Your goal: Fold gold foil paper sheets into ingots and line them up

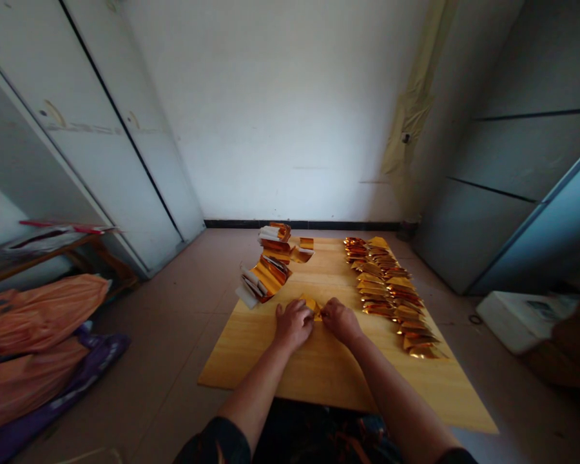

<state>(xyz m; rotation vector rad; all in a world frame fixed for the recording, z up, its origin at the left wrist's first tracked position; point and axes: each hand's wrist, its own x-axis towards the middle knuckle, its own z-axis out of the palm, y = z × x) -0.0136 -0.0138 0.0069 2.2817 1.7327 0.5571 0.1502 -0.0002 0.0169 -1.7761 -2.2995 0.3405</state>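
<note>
A small piece of gold foil paper [311, 305], partly folded, lies between my hands on the wooden board [319, 380]. My left hand [294, 323] has its fingers curled over the left side of the paper, pressing it to the board. At the paper's right end my right hand [341, 319] is closed, its fingertips pinching the edge. My fingers hide part of the folds. Two rows of folded gold foil pieces [391, 290] stand tightly packed along the right side. Loose stacks of gold foil sheets [270, 274], some with their pale backs showing, lie at the far left.
A grey cabinet [502, 167] is on the right, with a white box [517, 319] on the floor by it. White cupboards [101, 129] line the left wall. Orange and purple bags [43, 348] lie on the left, below a wooden bench [43, 258].
</note>
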